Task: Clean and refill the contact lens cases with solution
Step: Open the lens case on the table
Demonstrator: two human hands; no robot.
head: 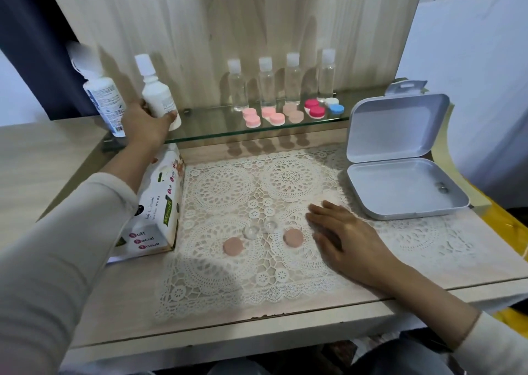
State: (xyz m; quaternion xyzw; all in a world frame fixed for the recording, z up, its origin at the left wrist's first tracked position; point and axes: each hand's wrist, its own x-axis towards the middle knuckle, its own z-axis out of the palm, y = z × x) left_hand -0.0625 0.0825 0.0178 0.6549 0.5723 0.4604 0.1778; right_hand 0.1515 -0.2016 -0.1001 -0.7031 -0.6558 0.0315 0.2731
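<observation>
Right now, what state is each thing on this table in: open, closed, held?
Left hand, grips the solution bottle.
Solution bottle, capped, tilted.
Right hand, flat on the lace mat.
Lens case cups, open, uncapped.
Two loose caps, off, lying on the mat.
Tin box, lid open.
Shelf lens cases, capped.
Four clear bottles, capped, upright.

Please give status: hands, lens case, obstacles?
Left hand grips white bottle at shelf. Right hand open on mat. Lens case uncapped, two caps beside. Nothing in the way.

Head camera looks forward (and down), close over the table [43,151].
</observation>
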